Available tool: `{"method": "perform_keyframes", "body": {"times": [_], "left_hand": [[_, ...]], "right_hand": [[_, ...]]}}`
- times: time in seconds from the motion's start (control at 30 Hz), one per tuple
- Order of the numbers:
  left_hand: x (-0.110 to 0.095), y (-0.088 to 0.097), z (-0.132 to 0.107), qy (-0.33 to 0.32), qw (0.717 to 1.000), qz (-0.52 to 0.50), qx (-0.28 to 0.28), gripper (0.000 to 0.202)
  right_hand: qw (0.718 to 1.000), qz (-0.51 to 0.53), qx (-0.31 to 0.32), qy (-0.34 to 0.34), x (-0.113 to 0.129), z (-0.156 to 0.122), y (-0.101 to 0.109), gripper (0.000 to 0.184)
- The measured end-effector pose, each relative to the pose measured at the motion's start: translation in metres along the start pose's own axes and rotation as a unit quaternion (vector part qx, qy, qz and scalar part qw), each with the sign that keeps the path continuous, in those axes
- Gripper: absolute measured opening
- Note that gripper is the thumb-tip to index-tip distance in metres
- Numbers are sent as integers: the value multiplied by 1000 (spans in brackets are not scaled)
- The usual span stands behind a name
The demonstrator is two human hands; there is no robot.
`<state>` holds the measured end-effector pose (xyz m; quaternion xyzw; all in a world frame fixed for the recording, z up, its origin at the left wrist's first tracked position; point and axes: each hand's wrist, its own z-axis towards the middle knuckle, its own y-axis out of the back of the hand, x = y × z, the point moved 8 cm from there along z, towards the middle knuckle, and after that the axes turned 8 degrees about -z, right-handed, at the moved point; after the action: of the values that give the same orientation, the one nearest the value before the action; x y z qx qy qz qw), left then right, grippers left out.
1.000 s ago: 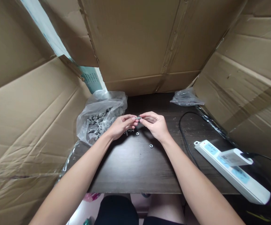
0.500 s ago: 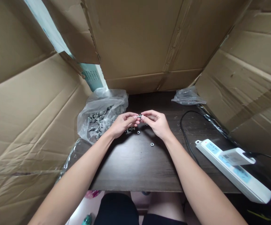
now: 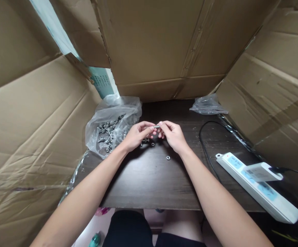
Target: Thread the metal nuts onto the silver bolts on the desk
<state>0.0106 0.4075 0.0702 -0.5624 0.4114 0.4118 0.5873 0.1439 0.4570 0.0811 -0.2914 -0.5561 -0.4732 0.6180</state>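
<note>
My left hand (image 3: 136, 134) and my right hand (image 3: 173, 134) meet fingertip to fingertip above the dark wooden table (image 3: 149, 185). Between them they pinch a small metal bolt (image 3: 156, 127), lying sideways. Whether a nut sits on it is too small to tell. A loose nut (image 3: 168, 157) lies on the table just below my right hand, and a few more small metal parts (image 3: 149, 142) lie under my hands. A clear plastic bag (image 3: 113, 127) holding several metal bolts lies open beside my left hand.
Cardboard panels (image 3: 159, 48) wall in the table at left, back and right. A second crumpled plastic bag (image 3: 207, 105) lies at the back right. A white power strip (image 3: 257, 187) with a plugged adapter and a black cable (image 3: 205, 151) lie at the right.
Both hands have stayed together on the bolt, drifting slightly up and right in view. The fingers have shifted a little around it.
</note>
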Motion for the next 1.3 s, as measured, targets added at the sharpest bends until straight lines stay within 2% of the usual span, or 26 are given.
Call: {"method": "perform_keyframes", "body": {"times": [0.23,0.5,0.7,0.8,0.93,1.03,1.1,1.17,1.23,1.3], "left_hand": [[0,4,1,-25,999,-11,-32,51],[1,1,-1,-24,999,-27,-29,48],[-4,-9,-5,-34,999,0,-7,48],[-7,-9,-4,-42,999,8,-11,48],[-11,0,-3,-55,998,5,-37,48],[-13,2,-3,-60,997,6,-43,47],[-14,3,-3,-60,997,4,-43,46],[-14,4,-2,-59,997,3,-46,47],[-14,6,-2,-58,997,2,-51,48],[-14,8,-1,-59,997,8,-56,48]], "right_hand": [[999,32,-1,9,-1,0,1,45],[999,41,-3,23,4,-1,4,45],[999,-35,-14,-6,3,-3,4,60],[997,-65,-24,-16,2,-5,6,67],[999,-33,5,7,7,-6,3,65],[992,-114,60,-18,3,-7,-3,78],[989,-137,48,-21,3,-6,0,78],[996,-85,22,-3,8,-6,4,67],[998,-44,32,11,12,-6,2,63],[994,-93,56,5,11,-6,-1,67]]}}
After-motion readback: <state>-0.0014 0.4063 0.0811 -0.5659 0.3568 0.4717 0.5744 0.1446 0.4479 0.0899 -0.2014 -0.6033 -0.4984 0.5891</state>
